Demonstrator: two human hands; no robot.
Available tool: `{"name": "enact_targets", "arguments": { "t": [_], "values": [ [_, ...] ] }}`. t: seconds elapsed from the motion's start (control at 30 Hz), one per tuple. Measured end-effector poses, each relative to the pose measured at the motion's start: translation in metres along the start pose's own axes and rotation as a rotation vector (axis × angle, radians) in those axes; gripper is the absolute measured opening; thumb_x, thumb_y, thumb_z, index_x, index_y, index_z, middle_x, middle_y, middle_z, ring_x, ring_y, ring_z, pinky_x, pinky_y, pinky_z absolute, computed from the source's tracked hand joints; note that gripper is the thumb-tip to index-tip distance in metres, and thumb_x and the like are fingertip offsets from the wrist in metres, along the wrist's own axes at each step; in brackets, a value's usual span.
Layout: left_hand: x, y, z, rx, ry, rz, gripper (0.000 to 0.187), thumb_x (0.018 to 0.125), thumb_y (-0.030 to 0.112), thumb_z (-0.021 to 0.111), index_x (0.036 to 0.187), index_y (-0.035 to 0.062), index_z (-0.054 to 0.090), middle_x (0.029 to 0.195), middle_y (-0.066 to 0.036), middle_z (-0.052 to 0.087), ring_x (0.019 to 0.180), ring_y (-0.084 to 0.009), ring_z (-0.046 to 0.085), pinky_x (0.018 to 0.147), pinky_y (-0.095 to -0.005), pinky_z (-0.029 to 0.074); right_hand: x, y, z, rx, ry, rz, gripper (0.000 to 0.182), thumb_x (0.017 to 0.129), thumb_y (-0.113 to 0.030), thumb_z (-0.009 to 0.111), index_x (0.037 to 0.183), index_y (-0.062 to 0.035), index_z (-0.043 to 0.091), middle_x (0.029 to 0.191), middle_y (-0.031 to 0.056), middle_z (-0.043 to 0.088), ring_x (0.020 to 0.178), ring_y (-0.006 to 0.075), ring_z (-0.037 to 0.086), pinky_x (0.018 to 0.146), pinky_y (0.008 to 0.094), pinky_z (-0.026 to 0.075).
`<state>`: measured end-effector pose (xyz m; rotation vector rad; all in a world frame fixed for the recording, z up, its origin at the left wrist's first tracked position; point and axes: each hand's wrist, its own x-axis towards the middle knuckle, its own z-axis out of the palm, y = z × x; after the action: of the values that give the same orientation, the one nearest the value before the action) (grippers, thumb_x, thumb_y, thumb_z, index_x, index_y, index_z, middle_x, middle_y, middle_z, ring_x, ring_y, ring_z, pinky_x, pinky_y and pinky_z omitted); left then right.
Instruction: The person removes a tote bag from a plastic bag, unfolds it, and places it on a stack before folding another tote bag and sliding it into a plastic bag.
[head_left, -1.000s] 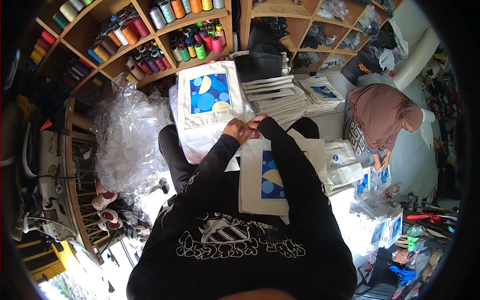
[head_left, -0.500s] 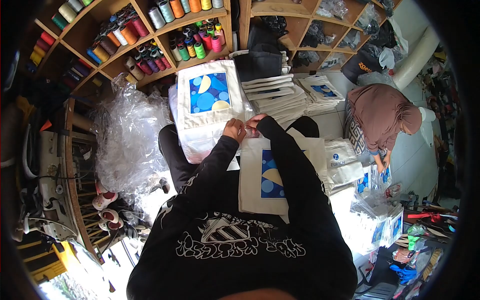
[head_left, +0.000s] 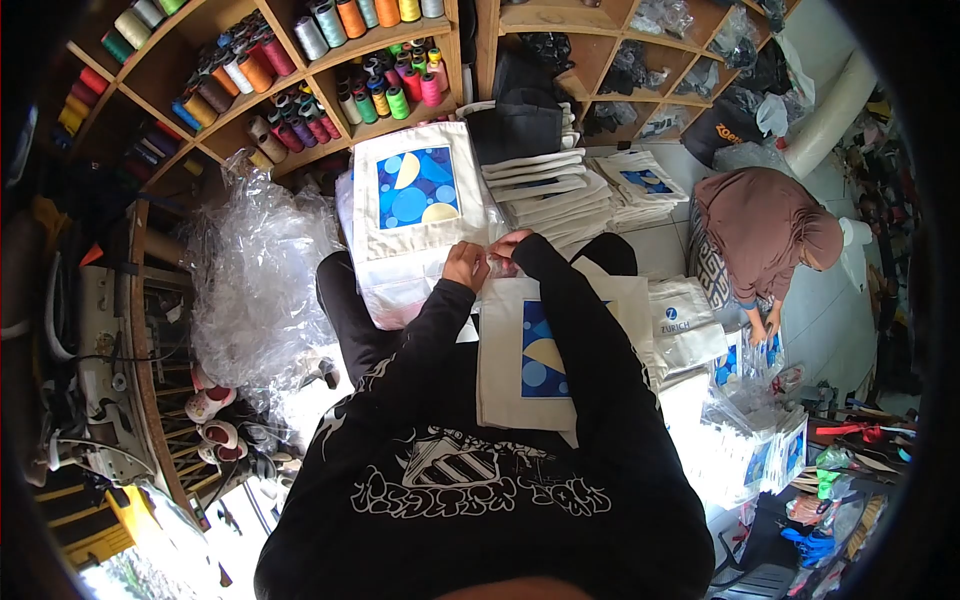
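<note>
My left hand (head_left: 465, 265) has its fingers pinched together at the lower right corner of a stack of plastic-wrapped canvas bags (head_left: 400, 245). Close beside it, my right hand (head_left: 508, 246) is also closed, with fingertips nearly meeting those of the left. What the fingers hold is too small to make out; something clear and reddish shows just under them. The top bag of the stack carries a blue print with circles. Across my lap lies another cream bag (head_left: 500, 350) with a similar print, partly covered by my right sleeve.
Folded bags (head_left: 550, 200) are piled beyond my hands. Crumpled clear plastic (head_left: 260, 270) lies at the left. Wooden shelves (head_left: 385, 45) hold thread spools. At the right a person (head_left: 765, 225) bends over printed bags. A ZURICH bag (head_left: 685, 320) sits right of my lap.
My hands stay almost in place, with only slight finger movement. The person at the right has shifted their hands a little over the bags.
</note>
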<state>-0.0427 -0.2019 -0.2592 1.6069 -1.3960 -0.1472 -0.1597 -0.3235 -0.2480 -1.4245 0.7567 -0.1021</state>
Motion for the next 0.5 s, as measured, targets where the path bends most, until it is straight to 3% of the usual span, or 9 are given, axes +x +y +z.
{"name": "enact_targets", "arguments": {
  "t": [0.1,0.23,0.33,0.5],
  "values": [
    [0.001,0.003,-0.001,0.066,0.080,0.098,0.012,0.062,-0.002,0.059,0.071,0.0034,0.053,0.066,-0.009,0.052,0.058,-0.0226,0.053,0.054,-0.0314,0.044,-0.001,-0.002,-0.001,-0.004,-0.015,-0.014,0.018,0.080,-0.016,0.057,0.086,-0.0003,0.063,0.072,0.0044,0.063,0.050,0.0067,0.052,0.048,0.0194,0.041],
    [0.001,0.006,-0.003,0.049,0.090,0.094,0.012,0.061,-0.003,0.059,0.070,0.0033,0.053,0.066,-0.008,0.052,0.059,-0.0222,0.053,0.054,-0.0307,0.044,-0.001,-0.002,-0.001,-0.011,-0.026,-0.009,0.020,0.080,-0.019,0.058,0.087,-0.0010,0.061,0.075,0.0029,0.063,0.051,0.0059,0.051,0.044,0.0186,0.038],
    [0.001,0.008,-0.011,0.012,0.066,0.012,0.015,0.059,-0.003,0.058,0.071,0.0036,0.051,0.069,-0.010,0.051,0.066,-0.0261,0.051,0.060,-0.0340,0.042,-0.005,-0.003,-0.004,0.005,-0.013,-0.015,0.021,0.080,-0.019,0.058,0.086,0.0000,0.061,0.074,0.0028,0.062,0.052,0.0060,0.051,0.045,0.0185,0.037],
    [-0.001,0.007,-0.034,0.044,0.132,-0.061,0.015,0.060,0.000,0.060,0.072,0.0048,0.053,0.068,-0.007,0.053,0.058,-0.0192,0.054,0.053,-0.0291,0.045,-0.009,-0.008,-0.003,-0.004,-0.023,-0.050,0.022,0.080,-0.021,0.057,0.083,0.0000,0.061,0.072,0.0021,0.061,0.052,0.0058,0.051,0.044,0.0185,0.036]
  ]
}}
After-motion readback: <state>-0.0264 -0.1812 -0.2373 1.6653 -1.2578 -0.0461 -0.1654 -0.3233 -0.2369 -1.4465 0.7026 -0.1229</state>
